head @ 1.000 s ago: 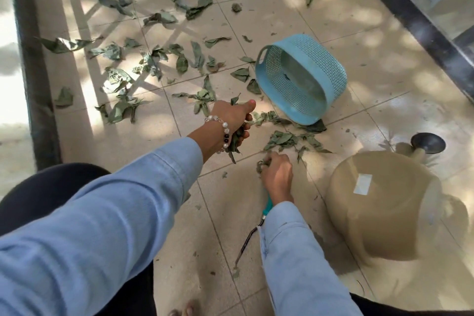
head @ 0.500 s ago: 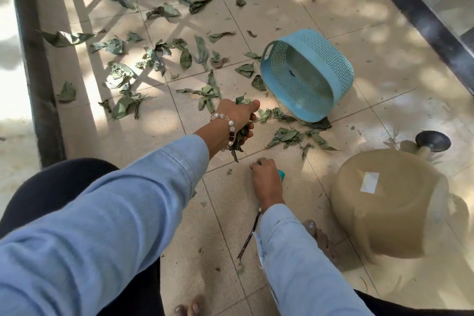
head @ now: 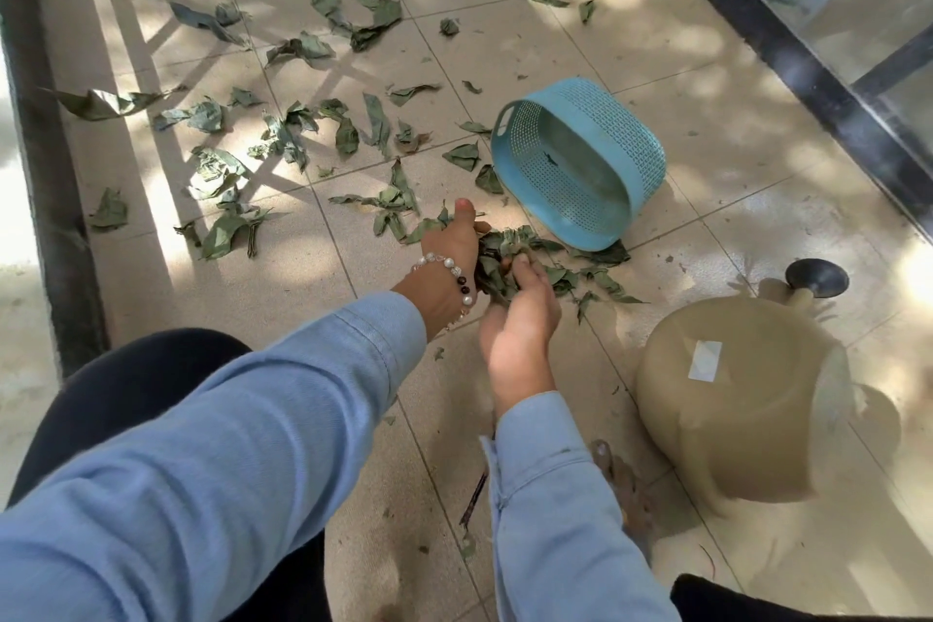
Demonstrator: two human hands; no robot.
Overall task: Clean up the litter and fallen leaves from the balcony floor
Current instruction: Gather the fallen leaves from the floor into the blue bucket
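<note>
Both hands, left (head: 454, 253) and right (head: 515, 318), clutched a leaf wad (head: 497, 263) beside the basket (head: 580, 162); a loose squeeze risked spilling leaves short of it.

Single head-worn view, looking forward and steeply down, close above the tiled floor (head: 707, 66), wide-angle

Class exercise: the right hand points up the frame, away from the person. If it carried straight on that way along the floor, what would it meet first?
The right hand already has its fingertips in the bunch of leaves that the left hand grips, so that comes first. Beyond lies the tipped blue basket, though depth is hard to judge.
</note>
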